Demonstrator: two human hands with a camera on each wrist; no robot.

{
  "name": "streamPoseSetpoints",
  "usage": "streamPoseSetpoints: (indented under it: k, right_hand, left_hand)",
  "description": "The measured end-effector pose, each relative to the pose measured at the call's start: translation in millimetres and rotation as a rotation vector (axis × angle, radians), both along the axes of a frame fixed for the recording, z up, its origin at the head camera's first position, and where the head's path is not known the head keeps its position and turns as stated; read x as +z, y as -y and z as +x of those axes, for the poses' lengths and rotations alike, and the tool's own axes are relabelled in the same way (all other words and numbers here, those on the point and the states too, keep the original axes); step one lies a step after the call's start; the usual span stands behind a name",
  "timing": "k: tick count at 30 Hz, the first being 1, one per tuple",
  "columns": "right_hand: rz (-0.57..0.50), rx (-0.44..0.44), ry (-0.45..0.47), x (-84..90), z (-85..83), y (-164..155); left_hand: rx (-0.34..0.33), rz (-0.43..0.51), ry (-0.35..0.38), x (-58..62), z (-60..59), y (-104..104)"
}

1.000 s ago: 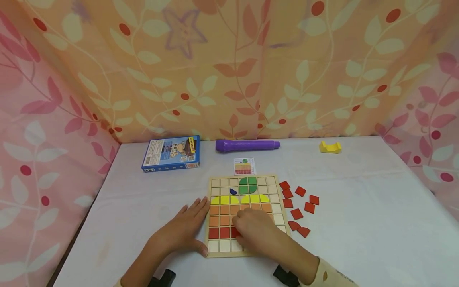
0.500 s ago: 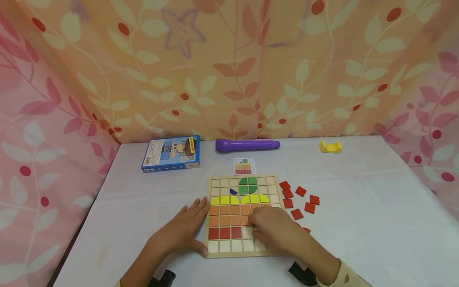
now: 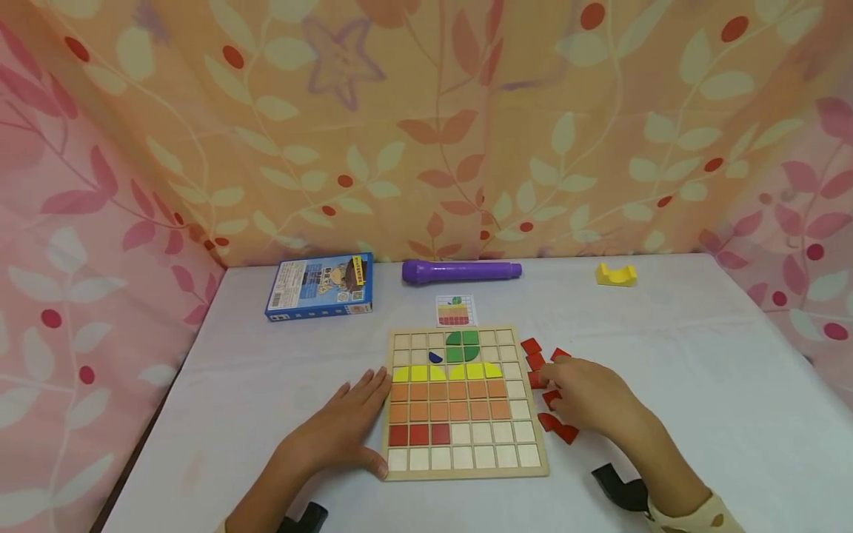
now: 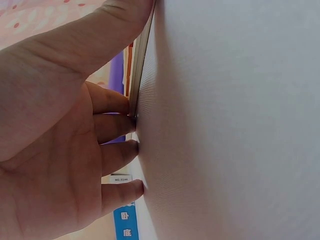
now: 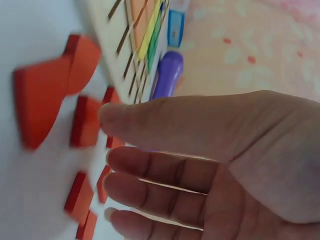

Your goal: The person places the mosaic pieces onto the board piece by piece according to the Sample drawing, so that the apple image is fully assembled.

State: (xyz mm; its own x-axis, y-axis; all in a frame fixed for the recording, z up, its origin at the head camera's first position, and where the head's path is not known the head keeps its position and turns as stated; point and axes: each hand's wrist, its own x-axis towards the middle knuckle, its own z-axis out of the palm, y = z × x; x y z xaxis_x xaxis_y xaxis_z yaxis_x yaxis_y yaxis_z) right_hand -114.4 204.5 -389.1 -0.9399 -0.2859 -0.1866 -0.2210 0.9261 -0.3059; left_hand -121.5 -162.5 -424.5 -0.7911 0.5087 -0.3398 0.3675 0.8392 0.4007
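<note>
A wooden grid board lies on the table, bearing rows of yellow, orange and green tiles. Three red square tiles fill the left cells of a lower row, and a small blue piece sits near the green ones. My left hand lies with fingers spread along the board's left edge, thumb at its lower corner. To the right of the board, my right hand is over loose red tiles. Its thumb tip overlaps one tile in the right wrist view, with no tile between thumb and fingers.
Behind the board lies a small pattern card. Farther back are a blue box, a purple microphone-like stick and a yellow block with a hollowed top. Two red tiles with a curved edge lie near the board's lower right.
My right hand has left the board's third red tile and moved right, over the loose red tiles. My left hand stays at the board's edge.
</note>
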Motion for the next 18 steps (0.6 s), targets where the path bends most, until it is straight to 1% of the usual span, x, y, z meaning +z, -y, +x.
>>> streamPoseSetpoints:
  k: [2,5,13,18]
  right_hand:
    - [0.004,-0.022,0.032,-1.8,-0.3,-5.1]
    - [-0.004,-0.024,0.048,-5.2,-1.1,-9.7]
    - [0.006,-0.008,0.009,-11.1,-2.4,-12.7]
    - [0.011,0.000,0.019,-12.2,-4.4,-13.7]
  left_hand:
    - [0.000,0.000,-0.001,-0.7,-0.4,0.0]
    - [0.001,-0.005,-0.003,-1.8,-0.8,0.4]
    - [-0.002,-0.005,-0.013,-0.5,-0.3,-1.1]
    - [-0.004,-0.004,-0.012,1.0,0.8,-1.8]
